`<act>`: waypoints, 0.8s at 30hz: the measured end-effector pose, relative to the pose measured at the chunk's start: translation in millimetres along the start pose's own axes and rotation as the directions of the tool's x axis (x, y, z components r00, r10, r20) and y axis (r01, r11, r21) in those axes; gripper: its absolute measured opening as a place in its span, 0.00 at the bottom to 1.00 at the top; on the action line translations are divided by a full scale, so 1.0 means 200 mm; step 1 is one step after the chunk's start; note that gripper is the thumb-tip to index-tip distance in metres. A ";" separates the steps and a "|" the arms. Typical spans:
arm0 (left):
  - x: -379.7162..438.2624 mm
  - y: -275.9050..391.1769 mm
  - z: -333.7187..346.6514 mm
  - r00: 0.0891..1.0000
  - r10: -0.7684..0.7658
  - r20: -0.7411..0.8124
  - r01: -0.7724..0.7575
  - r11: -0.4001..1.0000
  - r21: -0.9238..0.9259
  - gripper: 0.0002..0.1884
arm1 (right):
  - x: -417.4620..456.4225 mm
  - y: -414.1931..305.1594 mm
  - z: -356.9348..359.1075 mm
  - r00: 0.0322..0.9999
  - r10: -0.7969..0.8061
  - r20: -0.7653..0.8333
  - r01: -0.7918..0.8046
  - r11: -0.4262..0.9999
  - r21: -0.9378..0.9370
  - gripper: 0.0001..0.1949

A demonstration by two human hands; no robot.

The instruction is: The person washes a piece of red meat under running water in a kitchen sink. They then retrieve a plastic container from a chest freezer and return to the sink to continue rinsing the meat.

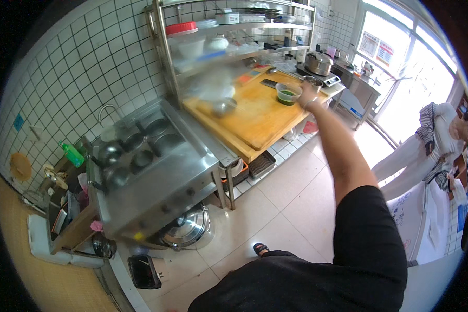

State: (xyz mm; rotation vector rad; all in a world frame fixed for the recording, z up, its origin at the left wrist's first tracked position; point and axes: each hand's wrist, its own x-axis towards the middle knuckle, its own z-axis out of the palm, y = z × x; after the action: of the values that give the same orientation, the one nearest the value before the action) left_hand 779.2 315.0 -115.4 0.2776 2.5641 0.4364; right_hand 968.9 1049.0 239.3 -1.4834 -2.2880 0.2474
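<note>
My right hand [309,95] reaches to the right end of a large wooden board [253,124] and touches or nearly touches the rim of a clear plastic tub [288,94] with dark green contents; motion blur hides the fingers. Just behind the hand is a small metal bowl [313,81] with something dark inside. A blurred metal bowl [224,107] rests at the board's left part, beside a whitish blurred plastic bag [210,84]. A dark flat object [269,83] and a metal ladle [272,70] lie towards the back. My left hand is out of view.
A steel stove [160,171] with several dark pans stands left of the board. Steel shelves [253,27] rise behind it. A steel pot [318,63] sits on an induction cooker [329,80]. A lidded pot [187,230] is on the floor. Another person [433,144] is at right.
</note>
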 end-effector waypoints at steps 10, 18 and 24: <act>0.07 0.78 -0.02 0.929 0.369 -0.013 -0.325 0.801 -0.504 0.21 | 0.15 1.00 -0.01 0.926 -0.274 0.260 0.228 0.955 0.192 0.10; -0.59 0.18 0.23 0.942 0.161 0.294 -0.134 0.985 -0.108 0.22 | -1.38 1.38 1.28 0.056 0.323 0.945 -0.197 0.931 -0.307 0.12; -1.02 -1.17 0.60 0.973 0.082 0.218 -0.158 0.919 0.362 0.13 | -1.54 0.90 2.40 -0.111 -0.332 0.937 0.667 0.674 0.318 0.20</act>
State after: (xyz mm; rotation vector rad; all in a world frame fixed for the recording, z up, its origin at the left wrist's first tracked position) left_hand 989.0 71.3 -202.0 0.5895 2.4230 -0.0496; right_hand 1026.0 878.3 -330.4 -0.0170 -3.9129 0.9533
